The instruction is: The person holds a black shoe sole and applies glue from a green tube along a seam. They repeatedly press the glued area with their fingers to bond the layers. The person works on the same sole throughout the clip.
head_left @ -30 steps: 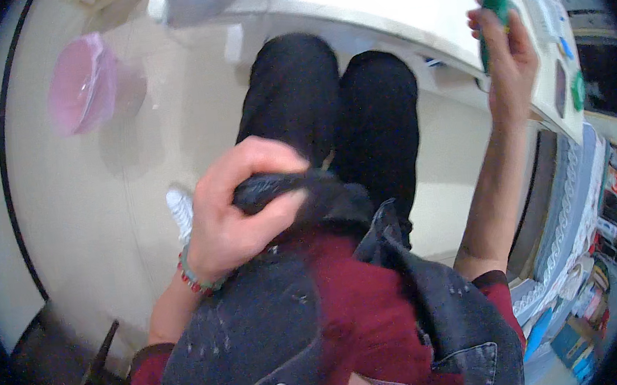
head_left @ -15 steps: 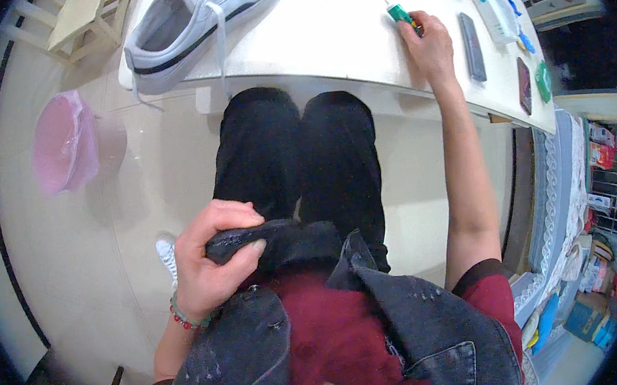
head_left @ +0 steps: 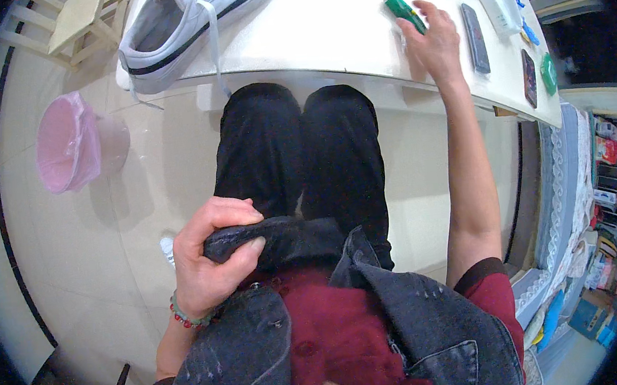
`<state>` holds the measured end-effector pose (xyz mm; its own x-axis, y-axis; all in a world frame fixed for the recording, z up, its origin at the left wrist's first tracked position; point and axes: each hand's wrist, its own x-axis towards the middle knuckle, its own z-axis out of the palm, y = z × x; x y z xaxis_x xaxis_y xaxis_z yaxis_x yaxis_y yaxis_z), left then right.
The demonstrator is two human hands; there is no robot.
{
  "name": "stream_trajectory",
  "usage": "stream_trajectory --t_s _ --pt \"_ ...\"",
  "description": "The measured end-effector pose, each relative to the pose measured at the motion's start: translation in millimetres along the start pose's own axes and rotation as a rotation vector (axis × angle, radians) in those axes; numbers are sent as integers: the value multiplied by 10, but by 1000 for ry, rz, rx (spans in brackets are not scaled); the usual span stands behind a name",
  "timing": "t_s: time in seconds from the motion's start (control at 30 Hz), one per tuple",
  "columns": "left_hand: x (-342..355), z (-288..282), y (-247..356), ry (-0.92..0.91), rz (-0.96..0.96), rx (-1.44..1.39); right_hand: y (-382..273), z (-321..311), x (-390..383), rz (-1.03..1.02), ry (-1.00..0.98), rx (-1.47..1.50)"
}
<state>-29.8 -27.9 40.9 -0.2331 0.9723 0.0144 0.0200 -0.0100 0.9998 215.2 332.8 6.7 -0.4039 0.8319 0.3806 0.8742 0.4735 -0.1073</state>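
Observation:
My left hand (head_left: 214, 257) is closed over the folded edge of a black denim vest (head_left: 294, 240), thumb below and fingers on top, above my lap. Out over the white table (head_left: 308, 36), my right hand (head_left: 434, 43) has its fingers spread. Just beyond its thumb and fingertips lies a green tube (head_left: 402, 11) with a thin pale nozzle pointing to the far left. One end of the tube sits close to the palm; any touch there is hard to make out. A white lace-up sneaker (head_left: 163, 36) with a black stripe stands at the table's left end, a lace hanging over the edge.
Right of my right hand lie a dark oblong case (head_left: 475, 39), a phone (head_left: 529, 78), a white bottle (head_left: 499, 11) and a green round item (head_left: 549, 74). A pink-lined bin (head_left: 70, 145) and a wooden stool (head_left: 84, 21) stand on the floor at left.
My right hand has let go of the green tube and its fingers have spread, leaving the tube on the table. My left hand keeps its hold on the vest.

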Motion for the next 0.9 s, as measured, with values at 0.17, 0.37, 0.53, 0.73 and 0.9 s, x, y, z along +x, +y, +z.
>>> stream_trajectory --t_s 0.17,0.37,0.53,0.73,0.9 --pt "-22 -32 -10 -4 10 61 -712 -709 -762 -59 55 715" --pt "-76 15 -33 27 -45 -55 -1614 -938 -1791 -204 -399 1208" --pt "-76 2 10 -17 48 1 -1802 -962 -1810 -234 -373 1241" --pt "-125 21 48 24 12 18 -1886 -915 -1790 -262 -370 1213" --pt "-112 1 42 33 46 -32 -1960 -893 -1773 -240 -327 1247"
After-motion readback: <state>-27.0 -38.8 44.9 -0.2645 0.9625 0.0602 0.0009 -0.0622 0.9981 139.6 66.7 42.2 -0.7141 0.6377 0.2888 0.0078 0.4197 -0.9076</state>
